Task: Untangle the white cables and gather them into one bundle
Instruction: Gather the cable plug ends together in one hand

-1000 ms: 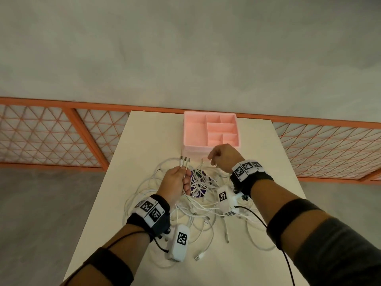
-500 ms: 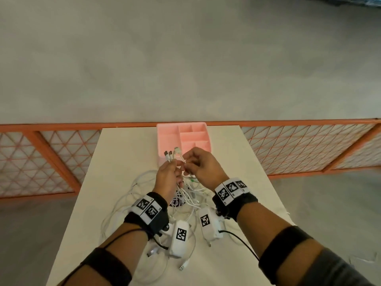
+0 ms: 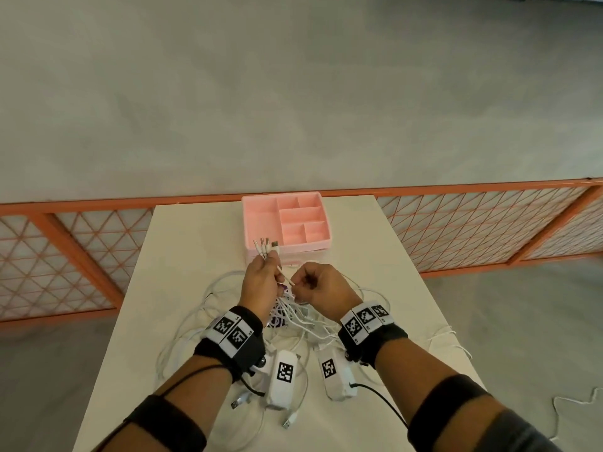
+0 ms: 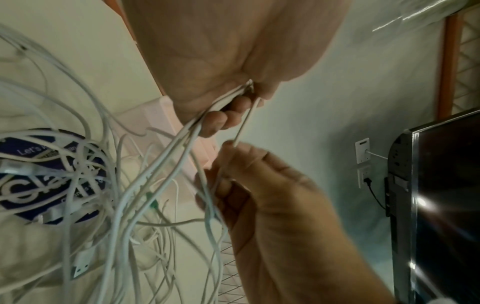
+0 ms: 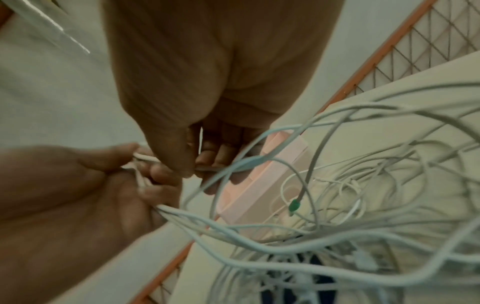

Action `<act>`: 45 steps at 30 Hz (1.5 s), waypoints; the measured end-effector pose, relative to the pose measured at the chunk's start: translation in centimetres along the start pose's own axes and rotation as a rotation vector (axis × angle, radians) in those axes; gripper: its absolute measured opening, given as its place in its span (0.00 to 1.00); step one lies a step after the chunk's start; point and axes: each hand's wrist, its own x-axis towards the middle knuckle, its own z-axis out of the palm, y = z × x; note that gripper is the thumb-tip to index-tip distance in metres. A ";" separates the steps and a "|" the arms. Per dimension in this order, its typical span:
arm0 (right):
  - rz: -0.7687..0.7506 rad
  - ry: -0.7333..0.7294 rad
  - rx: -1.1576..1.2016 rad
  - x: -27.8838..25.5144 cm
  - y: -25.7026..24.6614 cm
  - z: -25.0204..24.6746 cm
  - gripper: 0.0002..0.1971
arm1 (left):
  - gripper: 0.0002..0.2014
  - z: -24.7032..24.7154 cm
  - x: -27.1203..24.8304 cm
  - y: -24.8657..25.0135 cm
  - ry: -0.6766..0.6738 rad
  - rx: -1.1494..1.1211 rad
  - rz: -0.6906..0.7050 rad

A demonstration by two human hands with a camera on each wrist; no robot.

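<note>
A tangle of white cables [image 3: 293,321] lies on the cream table [image 3: 182,243] under both wrists. My left hand [image 3: 261,278] is raised above it and grips several cables, their plug ends [image 3: 266,246] sticking up past the fingers. In the left wrist view those cables [image 4: 182,135] run out of my left hand's curled fingers [image 4: 221,121]. My right hand [image 3: 313,283] is beside the left and pinches one thin white cable [image 4: 244,121] between thumb and fingers [image 5: 179,162]. That strand runs from one hand to the other. One hanging cable ends in a green tip [image 5: 294,205].
A pink divided organizer tray [image 3: 287,220] stands just beyond the hands at the table's far edge. A purple round object [image 4: 46,179] lies under the cables. Loose USB plugs [image 3: 288,420] rest near the front. An orange lattice railing [image 3: 473,223] runs behind the table.
My left hand has risen with the plug ends, and another plug has joined them. My right hand came over from near the tray and now pinches a strand beside the left hand.
</note>
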 end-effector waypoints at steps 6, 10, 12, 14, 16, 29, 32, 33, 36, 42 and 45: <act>0.254 -0.066 -0.545 -1.7 6.8 -2.0 0.18 | 0.13 -1.3 -0.1 4.3 0.109 -0.287 0.147; 0.350 -0.050 -0.607 -3.7 9.9 -2.7 0.20 | 0.14 -2.4 0.7 7.9 0.060 -0.517 0.149; 0.316 -0.037 -0.595 -3.2 9.2 -2.6 0.20 | 0.15 -2.4 0.8 8.1 0.066 -0.504 0.150; 0.318 0.018 -0.502 -2.3 8.1 -3.0 0.17 | 0.15 -2.2 0.8 7.9 0.053 -0.483 0.158; 0.284 0.126 -0.347 -1.3 6.6 -3.8 0.15 | 0.15 -1.8 0.7 7.2 0.013 -0.402 0.168; -0.083 0.120 0.511 0.9 -7.3 -5.5 0.14 | 0.07 1.3 -0.7 4.0 -0.198 -0.089 0.160; -0.136 0.115 0.598 0.9 -8.2 -5.7 0.13 | 0.07 1.6 -1.0 3.9 -0.251 -0.150 0.134; -0.157 0.115 0.634 0.9 -8.5 -6.0 0.13 | 0.06 1.6 -1.1 3.9 -0.271 -0.171 0.124; -0.216 0.116 0.748 1.0 -9.5 -6.6 0.12 | 0.04 1.6 -1.0 3.3 -0.321 -0.156 0.103; -0.228 0.075 0.776 1.3 -8.3 -5.8 0.15 | 0.12 2.5 -0.8 2.4 -0.276 -0.108 0.052; -0.125 0.224 0.600 1.7 -6.2 -5.0 0.20 | 0.10 2.0 -0.3 2.0 -0.199 -0.111 0.008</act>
